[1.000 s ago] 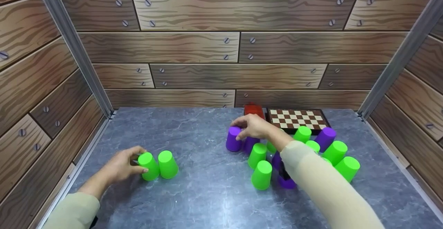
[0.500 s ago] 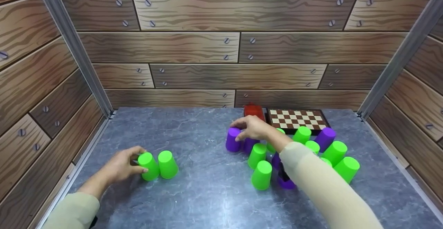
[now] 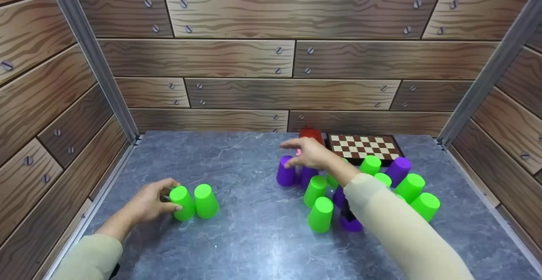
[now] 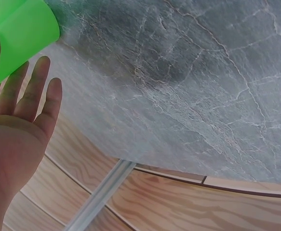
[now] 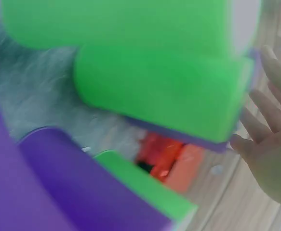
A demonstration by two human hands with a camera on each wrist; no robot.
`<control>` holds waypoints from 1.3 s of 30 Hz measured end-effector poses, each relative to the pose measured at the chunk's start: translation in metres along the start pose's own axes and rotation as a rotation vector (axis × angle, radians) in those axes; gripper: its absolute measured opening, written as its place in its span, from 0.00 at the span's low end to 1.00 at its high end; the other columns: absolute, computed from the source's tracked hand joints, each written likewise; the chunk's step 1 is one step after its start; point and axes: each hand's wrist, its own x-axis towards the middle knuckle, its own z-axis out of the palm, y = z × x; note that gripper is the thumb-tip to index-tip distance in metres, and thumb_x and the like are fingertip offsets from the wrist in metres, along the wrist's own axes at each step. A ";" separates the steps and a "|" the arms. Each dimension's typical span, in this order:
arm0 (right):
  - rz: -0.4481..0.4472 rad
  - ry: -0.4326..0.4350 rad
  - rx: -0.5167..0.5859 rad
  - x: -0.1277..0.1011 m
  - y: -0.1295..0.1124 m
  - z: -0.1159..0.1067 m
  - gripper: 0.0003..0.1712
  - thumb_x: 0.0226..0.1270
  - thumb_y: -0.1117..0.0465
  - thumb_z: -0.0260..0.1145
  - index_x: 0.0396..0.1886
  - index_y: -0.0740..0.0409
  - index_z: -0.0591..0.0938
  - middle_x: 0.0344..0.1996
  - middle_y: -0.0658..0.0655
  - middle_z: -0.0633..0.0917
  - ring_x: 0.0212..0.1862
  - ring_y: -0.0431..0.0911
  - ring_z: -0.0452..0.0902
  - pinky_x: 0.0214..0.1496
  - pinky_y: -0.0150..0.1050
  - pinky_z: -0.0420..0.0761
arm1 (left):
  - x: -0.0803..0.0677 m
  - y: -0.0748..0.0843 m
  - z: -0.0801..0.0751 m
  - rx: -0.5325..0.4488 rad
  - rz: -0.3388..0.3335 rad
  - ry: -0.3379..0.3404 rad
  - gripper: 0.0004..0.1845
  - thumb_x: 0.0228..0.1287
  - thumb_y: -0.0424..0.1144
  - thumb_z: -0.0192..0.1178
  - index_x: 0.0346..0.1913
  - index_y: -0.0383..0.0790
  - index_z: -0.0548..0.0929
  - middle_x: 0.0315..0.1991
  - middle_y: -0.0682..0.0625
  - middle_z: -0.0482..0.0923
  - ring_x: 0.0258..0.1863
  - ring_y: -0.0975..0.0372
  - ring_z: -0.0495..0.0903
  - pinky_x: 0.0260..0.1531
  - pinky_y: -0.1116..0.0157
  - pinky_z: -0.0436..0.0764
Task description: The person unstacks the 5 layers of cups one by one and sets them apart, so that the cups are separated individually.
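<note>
Grey marbled table (image 3: 254, 242): we took it as our landmark and logged everything against it.

Item 1. Left hand (image 3: 148, 203), near the table's left edge. Its fingers lay against the side of a green cup (image 3: 183, 203) that stood upside down; in the left wrist view the fingers looked straight and relaxed, resting on the cup (image 4: 20, 36) rather than wrapped round it.

Item 2. Second green cup (image 3: 206, 200), also upside down, touching the first on the side toward the table's middle.

Item 3. Right hand (image 3: 311, 155), over the back half of the table, right of centre. We saw the fingers extended and loose above a purple cup (image 3: 286, 171), with the thumb close to the cup's top (whether it touched the cup we could not tell); the right wrist view showed spread fingers (image 5: 270, 125) gripping nothing.

Item 4. Cluster of green and purple cups (image 3: 381, 191), crowded together on the table's right half, just behind and beside the right forearm, most standing upside down.

Item 5. Checkered board (image 3: 364, 145), lying flat at the table's back edge.

Item 6. Red box (image 3: 311, 134), just left of that board, against the back wall.
</note>
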 end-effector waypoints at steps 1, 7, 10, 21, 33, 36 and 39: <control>-0.020 0.017 0.000 0.000 -0.008 0.000 0.38 0.64 0.58 0.81 0.73 0.54 0.80 0.70 0.56 0.80 0.73 0.55 0.74 0.75 0.54 0.73 | 0.000 0.000 0.000 0.002 -0.001 -0.001 0.22 0.59 0.34 0.79 0.55 0.39 0.83 0.50 0.44 0.88 0.53 0.45 0.86 0.49 0.48 0.88; -0.192 0.107 0.039 0.002 -0.066 0.015 0.35 0.65 0.57 0.80 0.71 0.57 0.81 0.67 0.56 0.83 0.70 0.53 0.77 0.75 0.52 0.74 | 0.005 0.002 -0.001 0.013 0.009 0.007 0.22 0.59 0.34 0.80 0.55 0.39 0.83 0.49 0.44 0.88 0.51 0.46 0.86 0.50 0.48 0.88; -0.257 0.121 0.090 0.005 -0.094 0.039 0.34 0.65 0.58 0.81 0.69 0.57 0.82 0.64 0.58 0.85 0.68 0.53 0.79 0.74 0.51 0.75 | 0.008 0.003 0.000 0.022 0.012 0.013 0.22 0.58 0.35 0.80 0.54 0.40 0.83 0.49 0.44 0.88 0.51 0.46 0.87 0.51 0.47 0.87; -0.153 0.207 0.309 0.010 -0.129 0.167 0.36 0.62 0.60 0.82 0.69 0.56 0.81 0.63 0.55 0.86 0.65 0.49 0.81 0.71 0.43 0.79 | 0.006 0.002 0.006 0.018 0.009 0.012 0.22 0.58 0.34 0.80 0.54 0.39 0.83 0.48 0.44 0.88 0.50 0.48 0.87 0.50 0.47 0.87; -0.118 0.221 0.399 0.013 -0.122 0.213 0.36 0.62 0.61 0.82 0.70 0.56 0.81 0.63 0.57 0.85 0.65 0.52 0.81 0.70 0.54 0.79 | 0.002 0.000 0.002 0.009 0.007 -0.009 0.22 0.61 0.34 0.79 0.56 0.41 0.83 0.50 0.45 0.88 0.52 0.47 0.86 0.50 0.49 0.87; -0.110 0.217 0.384 0.012 -0.126 0.217 0.31 0.63 0.61 0.82 0.66 0.56 0.83 0.61 0.53 0.87 0.62 0.46 0.82 0.68 0.52 0.81 | 0.000 -0.002 0.000 0.021 0.013 -0.006 0.22 0.60 0.35 0.79 0.55 0.41 0.83 0.50 0.45 0.88 0.52 0.47 0.86 0.50 0.48 0.87; -0.125 0.219 0.370 0.011 -0.125 0.217 0.27 0.64 0.62 0.81 0.62 0.56 0.85 0.56 0.51 0.88 0.58 0.44 0.83 0.64 0.48 0.84 | 0.002 -0.002 0.002 0.019 0.015 0.005 0.22 0.59 0.34 0.80 0.54 0.41 0.83 0.49 0.45 0.88 0.52 0.47 0.87 0.50 0.47 0.87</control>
